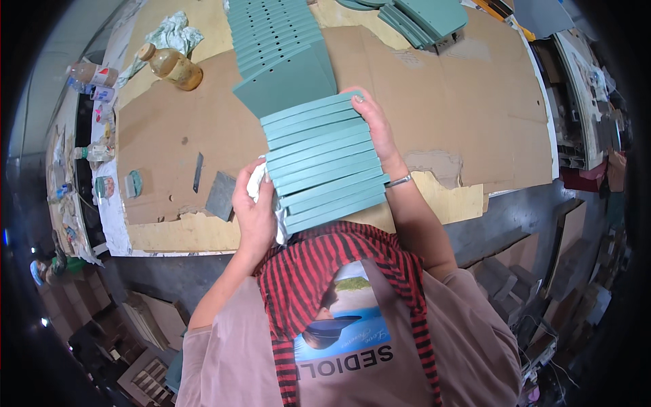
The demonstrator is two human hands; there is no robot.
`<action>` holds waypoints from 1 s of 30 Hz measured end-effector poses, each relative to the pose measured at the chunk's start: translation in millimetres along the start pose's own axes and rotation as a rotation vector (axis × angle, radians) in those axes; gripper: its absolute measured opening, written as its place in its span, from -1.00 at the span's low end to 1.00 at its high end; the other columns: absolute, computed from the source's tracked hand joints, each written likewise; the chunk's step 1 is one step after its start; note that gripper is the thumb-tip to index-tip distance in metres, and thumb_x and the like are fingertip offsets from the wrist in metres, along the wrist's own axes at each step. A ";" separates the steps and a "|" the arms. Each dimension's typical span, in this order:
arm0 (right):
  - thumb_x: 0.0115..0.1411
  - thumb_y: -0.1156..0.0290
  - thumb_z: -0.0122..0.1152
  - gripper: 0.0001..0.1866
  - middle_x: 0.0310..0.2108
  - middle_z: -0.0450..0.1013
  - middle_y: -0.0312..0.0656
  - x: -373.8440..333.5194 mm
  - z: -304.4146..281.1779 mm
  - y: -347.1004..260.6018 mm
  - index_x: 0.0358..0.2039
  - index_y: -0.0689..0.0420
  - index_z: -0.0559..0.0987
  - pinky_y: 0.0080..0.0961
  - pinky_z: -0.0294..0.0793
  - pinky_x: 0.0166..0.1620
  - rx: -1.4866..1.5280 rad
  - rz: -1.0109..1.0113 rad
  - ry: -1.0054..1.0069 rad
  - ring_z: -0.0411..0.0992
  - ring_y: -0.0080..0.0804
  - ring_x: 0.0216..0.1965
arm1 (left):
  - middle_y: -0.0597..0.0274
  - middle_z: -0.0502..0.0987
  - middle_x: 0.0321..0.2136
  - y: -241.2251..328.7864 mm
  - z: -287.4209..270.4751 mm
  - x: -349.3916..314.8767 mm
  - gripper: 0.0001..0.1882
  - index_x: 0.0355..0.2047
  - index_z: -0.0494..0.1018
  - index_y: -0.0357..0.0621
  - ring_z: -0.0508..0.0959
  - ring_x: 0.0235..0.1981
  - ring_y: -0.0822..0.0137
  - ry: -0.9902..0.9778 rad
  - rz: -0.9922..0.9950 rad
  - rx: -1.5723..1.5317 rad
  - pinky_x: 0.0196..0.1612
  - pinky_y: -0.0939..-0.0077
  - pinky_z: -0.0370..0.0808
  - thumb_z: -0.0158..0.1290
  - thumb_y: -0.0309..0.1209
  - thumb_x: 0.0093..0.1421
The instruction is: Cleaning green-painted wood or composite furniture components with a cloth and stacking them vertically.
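A stack of teal-green flat panels (325, 159) sits at the table's near edge, close against my body, with its long edges facing up. My right hand (376, 129) grips its far right corner, thumb on the near face and the other fingers mostly hidden behind. Against the stack's left side, my left hand (254, 210) is closed round a white cloth (256, 182), which hangs down by the near left corner. The nearest few panels stick out slightly to the right. Just beyond lies a long fanned row of similar green panels (288, 85) with dark holes.
Brown cardboard (461, 102) covers the wooden table. At left are a bottle of yellowish liquid (175, 68), a crumpled cloth (175, 32), a dark thin strip (198, 171) and a grey square block (221, 195). More green panels (424, 22) are piled at the far right.
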State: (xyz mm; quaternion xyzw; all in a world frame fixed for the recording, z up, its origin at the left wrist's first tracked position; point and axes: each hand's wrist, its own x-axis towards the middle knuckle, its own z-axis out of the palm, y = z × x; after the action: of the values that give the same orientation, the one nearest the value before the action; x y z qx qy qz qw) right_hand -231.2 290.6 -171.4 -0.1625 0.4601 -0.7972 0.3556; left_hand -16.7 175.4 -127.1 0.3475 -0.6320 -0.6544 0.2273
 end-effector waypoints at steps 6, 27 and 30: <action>0.41 0.17 0.01 -0.64 -0.20 0.47 -0.31 22.4 7.6 0.6 -0.03 0.23 0.47 -0.63 0.37 -0.04 0.025 -0.005 0.105 0.39 -0.62 -0.16 | 0.22 0.56 -0.18 -0.8 2.5 40.4 -0.76 0.00 0.41 -0.30 0.53 -0.16 0.47 0.018 -0.034 -0.029 -0.07 0.53 0.47 -0.06 -0.43 0.41; 0.23 -0.07 0.26 -0.06 0.31 0.20 0.19 109.2 34.0 -1.4 0.35 0.38 0.16 -0.31 0.11 0.36 -0.352 -0.080 0.049 0.16 -0.08 0.35 | 0.12 0.61 -0.19 6.0 -39.9 121.4 -0.67 0.06 0.48 -0.40 0.61 -0.18 0.29 -0.010 -0.095 0.058 -0.05 0.45 0.52 0.00 -0.56 0.31; 0.36 0.02 0.09 -0.23 0.30 0.26 0.08 108.3 38.1 -0.3 0.36 0.34 0.17 -0.37 0.14 0.34 -0.431 -0.054 0.105 0.23 -0.17 0.31 | 0.02 0.55 -0.10 -1.5 -26.9 136.1 -0.63 0.06 0.51 -0.33 0.54 -0.09 0.30 -0.086 0.172 0.359 -0.04 0.52 0.44 0.00 -0.61 0.23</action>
State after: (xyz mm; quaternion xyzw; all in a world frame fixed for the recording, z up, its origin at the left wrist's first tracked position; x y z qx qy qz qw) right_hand -284.1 189.5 -158.6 -0.2053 0.6333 -0.6968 0.2669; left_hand -85.7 57.3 -150.3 0.2990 -0.7750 -0.5235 0.1894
